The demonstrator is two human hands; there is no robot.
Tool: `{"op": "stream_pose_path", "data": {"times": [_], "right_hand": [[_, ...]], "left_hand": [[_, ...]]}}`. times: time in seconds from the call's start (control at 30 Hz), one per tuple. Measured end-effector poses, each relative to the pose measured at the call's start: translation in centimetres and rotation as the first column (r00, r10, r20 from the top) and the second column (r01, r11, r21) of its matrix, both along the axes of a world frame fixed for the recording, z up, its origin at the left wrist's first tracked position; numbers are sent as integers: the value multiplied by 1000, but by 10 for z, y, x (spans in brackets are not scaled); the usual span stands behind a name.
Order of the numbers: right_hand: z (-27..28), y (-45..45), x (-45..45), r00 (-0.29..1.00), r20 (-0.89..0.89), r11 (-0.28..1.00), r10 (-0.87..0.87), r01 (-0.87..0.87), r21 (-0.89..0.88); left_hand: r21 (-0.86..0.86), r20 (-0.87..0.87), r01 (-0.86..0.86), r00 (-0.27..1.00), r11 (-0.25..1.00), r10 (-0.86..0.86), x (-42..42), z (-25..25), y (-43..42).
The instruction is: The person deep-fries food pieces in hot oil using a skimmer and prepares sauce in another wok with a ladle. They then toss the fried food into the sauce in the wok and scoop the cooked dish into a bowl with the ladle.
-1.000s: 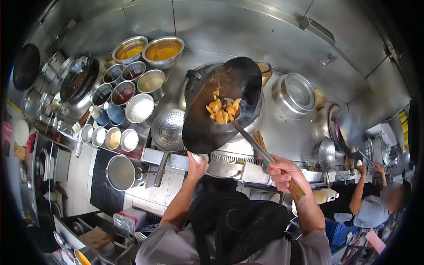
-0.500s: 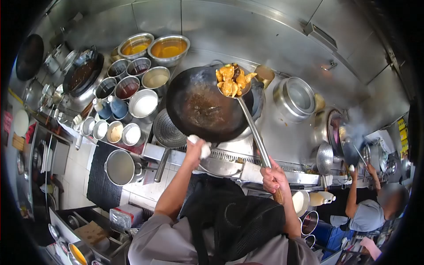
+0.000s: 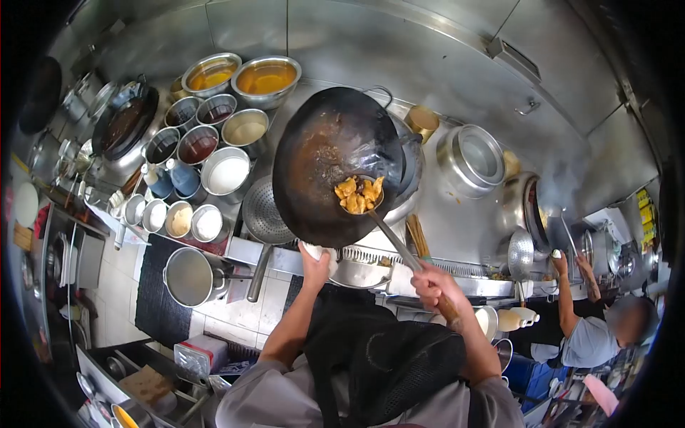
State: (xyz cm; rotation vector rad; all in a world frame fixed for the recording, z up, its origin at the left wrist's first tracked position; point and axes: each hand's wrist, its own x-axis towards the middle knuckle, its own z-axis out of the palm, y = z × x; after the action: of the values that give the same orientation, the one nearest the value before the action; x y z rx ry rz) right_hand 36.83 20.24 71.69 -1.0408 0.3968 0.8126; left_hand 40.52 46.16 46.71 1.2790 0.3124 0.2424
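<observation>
My left hand [image 3: 314, 271] is closed around a folded white cloth [image 3: 319, 255], gripping the near rim of the black wok [image 3: 303, 171] through it. The wok is tilted up, its sauce-streaked inside facing me. In my right hand [image 3: 437, 283] is the long handle of a ladle [image 3: 394, 240], metal with a wooden end. The ladle's bowl is over the lower right of the wok, heaped with golden-brown food pieces [image 3: 359, 193]. Whether the bowl touches the wok I cannot tell.
Left of the wok lie a perforated strainer [image 3: 265, 210] and several seasoning tubs [image 3: 225, 170]. Two steel bowls [image 3: 266, 75] of yellow liquid stand behind. A steel pot [image 3: 471, 160] is on the right. Further right, another person [image 3: 589, 342] works at a steaming wok.
The wok has tipped up, its far rim rising. My right hand has brought the loaded ladle down and left, from the far right rim to over the wok's lower right.
</observation>
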Motion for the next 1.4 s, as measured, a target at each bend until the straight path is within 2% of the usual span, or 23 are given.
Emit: {"op": "stream_pose_path", "data": {"times": [0.03, 0.07, 0.13, 0.17, 0.27, 0.33, 0.37, 0.4, 0.43, 0.47, 0.53, 0.57, 0.6, 0.67, 0.73, 0.77, 0.83, 0.93, 1.1, 1.17, 1.3, 1.37, 1.4], "right_hand": [[0, -1, 9, 998, -21, 994, -60, 62, 95], [5, -1, 15, 998, -14, 993, -66, 67, 97], [24, 1, 25, 995, -29, 959, -94, 99, 266], [39, 3, 28, 994, -8, 955, -109, 107, 277], [61, -1, 34, 984, 102, 929, -145, 99, 356], [56, -7, 36, 985, 68, 893, -160, 115, 434], [52, -7, 34, 978, 137, 884, -158, 78, 462], [49, -7, 33, 965, 211, 873, -155, 34, 486], [43, -8, 31, 968, 187, 859, -165, 48, 509], [35, -10, 27, 973, 175, 861, -153, 44, 507], [21, -14, 18, 969, 194, 863, -154, 36, 504], [12, -16, 15, 974, 171, 869, -146, 44, 492], [8, -15, 11, 977, 164, 871, -139, 42, 489], [3, -14, 5, 988, 101, 929, -117, 73, 363], [-6, -14, 2, 989, 119, 958, -83, 47, 282], [-10, -13, 0, 994, 85, 979, -69, 51, 195], [-5, -7, -2, 998, 23, 998, -58, 57, 38], [2, -15, -4, 996, -48, 995, -76, 79, 57], [51, -13, 6, 993, 80, 995, -82, 78, 56], [59, -10, 14, 989, 114, 991, -97, 85, 102], [47, -6, 31, 972, 196, 963, -129, 76, 257], [38, -5, 36, 970, 198, 947, -138, 71, 314], [34, -5, 38, 972, 201, 946, -121, 51, 321]], "left_hand": [[58, -12, 34, 999, 998, -33, -3, -2, 2], [60, -5, 39, 999, 997, -39, -6, -6, 3], [244, -56, 63, 997, 968, -51, -8, -13, 5], [293, -32, 77, 997, 953, -71, -8, -4, 7], [270, 57, 52, 996, 962, -70, -1, 2, 8], [279, 59, 51, 996, 959, -70, 13, -5, 15], [243, 11, 56, 998, 968, -61, 16, 27, 15], [230, -13, 67, 998, 971, -66, 24, 27, 17], [176, -41, 61, 998, 983, -55, 32, 32, 16], [120, -74, 54, 996, 991, -45, 39, 39, 15], [-194, -183, 72, 977, 978, -108, 58, 57, 20], [-242, -201, 169, 954, 955, -220, 70, 70, 27], [-274, -207, 171, 950, 947, -232, 71, 89, 25], [-287, -277, 156, 931, 945, -238, 74, 48, 21], [-74, -194, 27, 980, 997, -41, 58, 31, 2], [-42, -228, 51, 972, 998, -59, 48, 37, -1], [138, -80, 44, 996, 989, -33, 31, 38, -4], [266, 4, 67, 997, 962, -71, 17, 1, 0], [435, -4, 131, 990, 891, -144, 7, 16, -4], [509, 35, 83, 992, 857, -118, 12, 31, -3], [374, 108, 46, 990, 926, -93, 44, 34, 4], [305, 43, 68, 995, 950, -85, 62, 35, 12], [133, 19, 65, 998, 989, -68, 74, 37, 11]]}}
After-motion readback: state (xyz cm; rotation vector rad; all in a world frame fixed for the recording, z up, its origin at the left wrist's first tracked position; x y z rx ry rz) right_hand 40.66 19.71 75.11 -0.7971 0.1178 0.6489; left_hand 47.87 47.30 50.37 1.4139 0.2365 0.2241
